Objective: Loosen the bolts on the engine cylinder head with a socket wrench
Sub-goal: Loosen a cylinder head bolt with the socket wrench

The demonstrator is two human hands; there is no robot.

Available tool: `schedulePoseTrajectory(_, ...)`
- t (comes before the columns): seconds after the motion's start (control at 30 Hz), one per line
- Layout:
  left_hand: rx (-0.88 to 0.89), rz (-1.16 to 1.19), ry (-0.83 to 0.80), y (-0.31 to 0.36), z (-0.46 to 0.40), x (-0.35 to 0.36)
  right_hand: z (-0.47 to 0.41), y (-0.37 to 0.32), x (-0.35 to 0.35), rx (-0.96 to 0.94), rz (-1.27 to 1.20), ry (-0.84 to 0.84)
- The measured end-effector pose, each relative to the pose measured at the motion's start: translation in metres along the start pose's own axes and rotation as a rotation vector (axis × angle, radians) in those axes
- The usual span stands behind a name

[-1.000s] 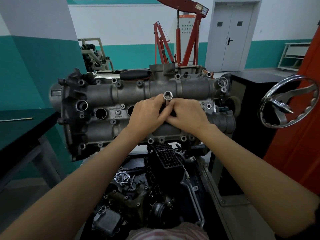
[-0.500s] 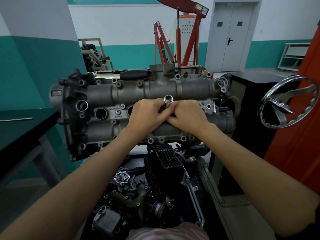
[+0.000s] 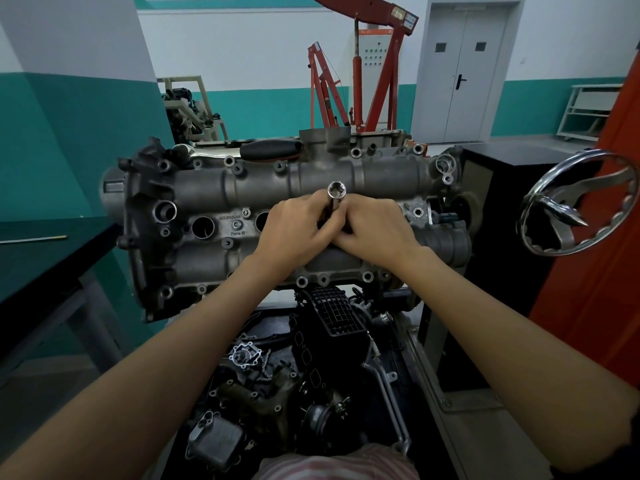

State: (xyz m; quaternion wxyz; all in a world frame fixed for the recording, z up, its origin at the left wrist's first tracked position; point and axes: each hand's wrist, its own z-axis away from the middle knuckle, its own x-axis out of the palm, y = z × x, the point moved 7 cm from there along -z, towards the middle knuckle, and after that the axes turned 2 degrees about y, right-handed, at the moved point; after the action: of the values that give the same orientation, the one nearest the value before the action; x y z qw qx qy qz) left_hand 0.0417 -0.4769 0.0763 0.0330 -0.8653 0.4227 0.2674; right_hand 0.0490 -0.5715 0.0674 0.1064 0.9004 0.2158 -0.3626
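The grey engine cylinder head (image 3: pixel 207 188) sits on a stand in front of me, with several bolts and round openings across its face. A chrome socket extension (image 3: pixel 336 195) stands upright at its middle, its open square end facing me. My left hand (image 3: pixel 294 233) and my right hand (image 3: pixel 375 230) meet around the shaft, fingers curled on it. Its lower end and the bolt beneath are hidden by my fingers. A black-handled wrench (image 3: pixel 272 148) lies on the top edge of the head.
A chrome handwheel (image 3: pixel 568 206) juts out at the right beside an orange frame (image 3: pixel 606 237). Loose engine parts (image 3: pixel 277 375) fill a tray below the head. A dark bench (image 3: pixel 41 251) stands at the left, a red engine crane (image 3: pixel 377 64) behind.
The socket extension and both hands have shifted very slightly; the grip stays the same. Nothing else moved.
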Motion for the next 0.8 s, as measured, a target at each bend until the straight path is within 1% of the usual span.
schedulePoseTrajectory(0.13,0.010,-0.015,0.028,0.0000,0.0004,0.0000,0.0009,0.0028,0.0008,0.029,-0.010,-0.031)
schedulePoseTrajectory(0.33,0.015,0.033,-0.011,-0.0009,-0.0008,0.0017,-0.0006,0.0058,0.0039,0.037,0.074,-0.049)
schedulePoseTrajectory(0.43,0.019,0.023,-0.019,-0.0010,-0.0006,0.0030,0.0006,0.0026,0.0008,0.027,0.032,-0.027)
schedulePoseTrajectory(0.7,0.037,0.014,0.049,0.0057,0.0003,-0.0045,0.0004,0.0005,0.0002,-0.004,0.001,0.000)
schedulePoseTrajectory(0.8,0.035,0.004,0.020,0.0060,0.0004,-0.0040,0.0004,-0.0001,-0.0006,-0.010,-0.027,0.009)
